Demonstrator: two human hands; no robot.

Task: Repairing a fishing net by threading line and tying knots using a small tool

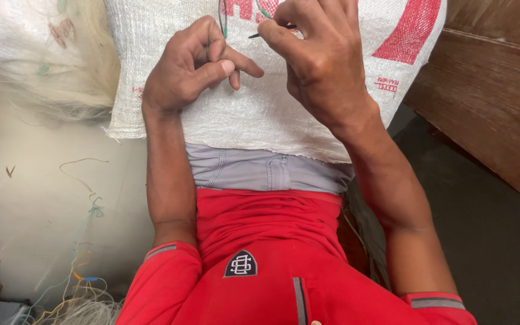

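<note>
dark needle (259,34), pinched in right hand (323,66) grip

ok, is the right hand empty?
No, the right hand pinches a thin dark needle-like tool between its fingers over the white woven sack.

A pale floor (43,198) strewn with loose threads (79,283) meets dark flooring (489,229) beside a brown wooden panel (489,90).
</note>
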